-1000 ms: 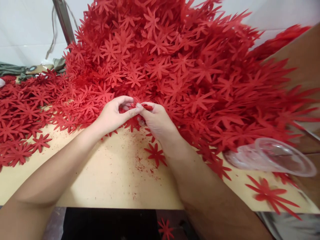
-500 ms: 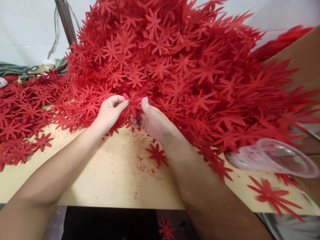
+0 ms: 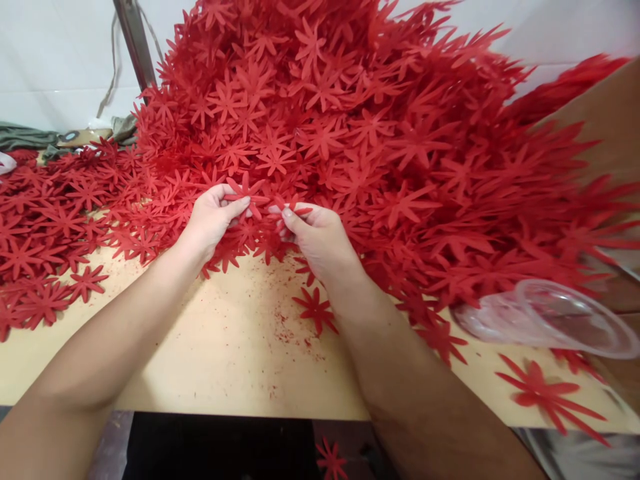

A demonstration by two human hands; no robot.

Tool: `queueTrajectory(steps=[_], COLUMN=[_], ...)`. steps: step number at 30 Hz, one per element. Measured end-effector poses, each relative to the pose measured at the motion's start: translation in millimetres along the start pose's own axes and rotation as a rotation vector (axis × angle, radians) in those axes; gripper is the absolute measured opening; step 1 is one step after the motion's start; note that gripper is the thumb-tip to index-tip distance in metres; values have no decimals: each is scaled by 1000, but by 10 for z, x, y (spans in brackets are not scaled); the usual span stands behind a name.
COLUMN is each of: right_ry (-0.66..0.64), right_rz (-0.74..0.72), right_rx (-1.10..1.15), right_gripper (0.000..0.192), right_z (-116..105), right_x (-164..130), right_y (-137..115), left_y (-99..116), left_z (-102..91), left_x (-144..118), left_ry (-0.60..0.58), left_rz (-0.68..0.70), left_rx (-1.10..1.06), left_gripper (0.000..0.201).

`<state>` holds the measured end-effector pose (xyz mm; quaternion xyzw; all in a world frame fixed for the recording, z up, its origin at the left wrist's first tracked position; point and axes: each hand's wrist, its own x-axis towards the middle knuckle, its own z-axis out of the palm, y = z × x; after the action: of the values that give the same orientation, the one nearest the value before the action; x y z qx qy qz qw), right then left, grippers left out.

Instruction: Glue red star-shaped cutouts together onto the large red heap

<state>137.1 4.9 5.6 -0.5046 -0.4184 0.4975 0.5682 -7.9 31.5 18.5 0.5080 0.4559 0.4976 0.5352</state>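
A huge heap of red flower-shaped cutouts (image 3: pixel 350 120) covers the back of a pale wooden table (image 3: pixel 225 347). At the heap's near edge my left hand (image 3: pixel 210 220) pinches one red flower cutout (image 3: pixel 245 192) between thumb and fingers. My right hand (image 3: pixel 317 240) is just beside it, thumb and fingers closed on another red cutout (image 3: pixel 297 212). The two hands are a few centimetres apart. A single flower (image 3: pixel 315 310) lies on the bare wood under my right wrist.
A clear plastic cup (image 3: pixel 545 317) lies on its side at the right. More flowers spread flat at the left (image 3: pixel 45 227). A loose flower (image 3: pixel 547 393) lies near the front right edge. A metal post (image 3: pixel 134 40) stands behind. Red crumbs dot the wood.
My hands were joined on one cutout, then drew apart. Now each pinches a flower, the left one raised a little toward the heap.
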Motion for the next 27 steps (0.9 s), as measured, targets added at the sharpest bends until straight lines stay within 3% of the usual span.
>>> queueTrajectory(steps=[8,11,14,16,21,27], right_ry=[153,151,197,171,-135,-206], right_rz=[-32,-186,-416,-470,-295,-163], right_rx=[-110,-165,-271,-305,-84,36], right_gripper=[25,17,38,47,43,24], right_z=[-3,-43,-66,-56,16,-4], right_x=[14,60,69,45,-25,14], right_y=[-30,57,125,134,124,139], left_y=[89,50,0,-19,-34,-53], left_z=[73,102,129,140,161,181], left_x=[-87,-95,-96,-98,-123,-143], left_ry=[-32,-37,-35,-22,-69,-223], left_rz=[-17,-23,-19,-4,-13,-40], left_rx=[10,61,146,202,228,166], left_gripper=[24,23,23,25,25,10])
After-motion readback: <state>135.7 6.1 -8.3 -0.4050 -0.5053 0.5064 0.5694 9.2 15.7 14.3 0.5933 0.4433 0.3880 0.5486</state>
